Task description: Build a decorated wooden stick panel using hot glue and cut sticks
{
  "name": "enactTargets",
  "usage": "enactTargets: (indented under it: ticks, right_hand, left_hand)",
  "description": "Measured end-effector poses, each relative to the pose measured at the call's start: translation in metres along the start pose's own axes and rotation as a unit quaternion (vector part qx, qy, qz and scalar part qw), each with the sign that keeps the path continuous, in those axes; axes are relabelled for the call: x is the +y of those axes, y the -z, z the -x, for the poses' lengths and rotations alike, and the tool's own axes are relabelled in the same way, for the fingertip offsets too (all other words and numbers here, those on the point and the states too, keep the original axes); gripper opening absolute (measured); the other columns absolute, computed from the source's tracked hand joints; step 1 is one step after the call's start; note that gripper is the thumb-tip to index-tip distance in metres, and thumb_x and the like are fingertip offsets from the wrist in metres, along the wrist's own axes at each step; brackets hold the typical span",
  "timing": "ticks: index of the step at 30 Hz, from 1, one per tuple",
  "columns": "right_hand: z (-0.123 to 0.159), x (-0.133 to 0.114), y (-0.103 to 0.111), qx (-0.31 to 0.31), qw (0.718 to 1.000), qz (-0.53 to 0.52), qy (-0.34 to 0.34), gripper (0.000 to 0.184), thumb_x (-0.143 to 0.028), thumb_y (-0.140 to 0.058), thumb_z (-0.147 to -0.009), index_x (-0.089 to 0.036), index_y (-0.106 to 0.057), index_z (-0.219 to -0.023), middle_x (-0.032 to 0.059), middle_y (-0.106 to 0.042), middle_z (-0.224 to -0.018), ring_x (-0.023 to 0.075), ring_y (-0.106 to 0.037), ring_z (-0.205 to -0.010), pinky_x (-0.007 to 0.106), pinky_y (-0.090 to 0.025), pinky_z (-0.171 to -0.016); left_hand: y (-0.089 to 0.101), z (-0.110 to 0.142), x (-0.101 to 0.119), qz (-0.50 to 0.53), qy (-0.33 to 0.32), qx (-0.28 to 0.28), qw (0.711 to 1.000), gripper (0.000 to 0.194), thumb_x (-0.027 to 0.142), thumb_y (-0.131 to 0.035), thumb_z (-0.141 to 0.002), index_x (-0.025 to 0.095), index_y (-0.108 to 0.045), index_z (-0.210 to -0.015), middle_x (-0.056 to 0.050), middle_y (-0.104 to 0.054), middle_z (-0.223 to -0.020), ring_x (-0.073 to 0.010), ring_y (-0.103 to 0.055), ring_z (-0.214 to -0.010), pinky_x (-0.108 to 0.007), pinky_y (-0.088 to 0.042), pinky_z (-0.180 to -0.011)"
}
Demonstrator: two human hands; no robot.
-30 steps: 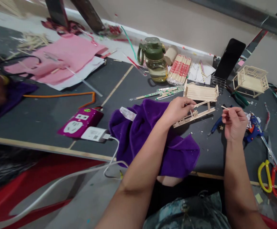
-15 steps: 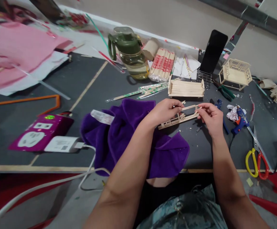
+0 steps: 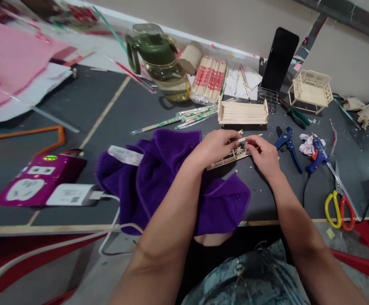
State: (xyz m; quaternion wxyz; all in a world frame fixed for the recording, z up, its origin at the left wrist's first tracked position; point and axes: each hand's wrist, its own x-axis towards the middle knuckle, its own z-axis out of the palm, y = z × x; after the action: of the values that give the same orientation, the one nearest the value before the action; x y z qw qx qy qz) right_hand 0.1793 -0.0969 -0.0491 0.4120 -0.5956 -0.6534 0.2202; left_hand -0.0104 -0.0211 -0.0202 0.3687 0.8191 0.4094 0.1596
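My left hand (image 3: 214, 147) is closed on a small wooden stick railing panel (image 3: 225, 159) with a flower ornament, holding it just above the grey table (image 3: 124, 123). My right hand (image 3: 264, 156) pinches the panel's right end, its fingers closed on a thin stick at the top rail. Both hands meet over the panel, beside a purple towel (image 3: 159, 178) that my left forearm lies across. A finished stick bench (image 3: 241, 113) stands just behind the hands.
A green-lidded jug (image 3: 159, 63), a pack of chopsticks (image 3: 208, 80), a phone on a stand (image 3: 278, 59) and a stick model (image 3: 310, 90) line the back. A blue glue gun (image 3: 318, 154), blue cutters (image 3: 286, 140) and yellow-red scissors (image 3: 339, 203) lie right. A purple power strip (image 3: 34, 178) sits left.
My right hand brought its short stick leftward from the glue gun side to the panel and now grips the panel's right end. The view swung right.
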Motion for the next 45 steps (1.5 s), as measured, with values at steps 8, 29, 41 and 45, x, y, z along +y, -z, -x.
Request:
enactTargets:
  ticks: [8,29,41,45]
  right_hand:
    - [0.0011,-0.0031,0.0028,-0.037,0.994,0.086,-0.059,0.013,-0.026,-0.066,-0.094,-0.029,-0.069,-0.106,0.0010,-0.083,-0.102,0.0232,-0.077,-0.097,0.037,-0.058,-0.089]
    - [-0.0005,-0.0052,0.0043,-0.067,0.989,0.100,-0.089,0.010,-0.025,-0.067,-0.093,-0.028,-0.074,-0.100,-0.0002,-0.082,-0.097,0.0207,-0.074,-0.087,0.035,-0.053,-0.084]
    - [-0.0013,-0.0073,0.0029,-0.072,0.988,0.098,-0.095,0.016,-0.023,-0.064,-0.092,-0.028,-0.067,-0.106,0.0005,-0.082,-0.100,0.0215,-0.075,-0.089,0.036,-0.054,-0.086]
    - [-0.0011,-0.0097,0.0043,-0.080,0.987,0.095,-0.102,0.020,-0.021,-0.063,-0.090,-0.029,-0.066,-0.108,-0.0003,-0.082,-0.097,0.0217,-0.074,-0.089,0.036,-0.054,-0.086]
  left_hand:
    - [-0.0028,-0.0009,-0.0002,0.020,-0.004,0.004,1.000,0.029,0.022,-0.057,-0.094,0.015,-0.081,-0.108,-0.009,-0.082,-0.096,-0.0206,-0.071,-0.085,-0.028,-0.049,-0.075]
    - [-0.0024,-0.0020,0.0045,0.001,0.014,0.016,1.000,0.033,0.021,-0.057,-0.093,0.016,-0.084,-0.111,-0.008,-0.084,-0.098,-0.0222,-0.073,-0.087,-0.029,-0.048,-0.074]
    - [-0.0021,-0.0016,0.0059,-0.008,0.019,0.017,1.000,0.033,0.019,-0.058,-0.091,0.018,-0.085,-0.111,-0.008,-0.084,-0.098,-0.0220,-0.073,-0.087,-0.029,-0.050,-0.077]
    - [-0.0026,-0.0018,0.0055,-0.015,0.017,0.024,0.999,0.033,0.018,-0.060,-0.090,0.019,-0.085,-0.111,-0.008,-0.085,-0.101,-0.0228,-0.075,-0.091,-0.030,-0.050,-0.078]
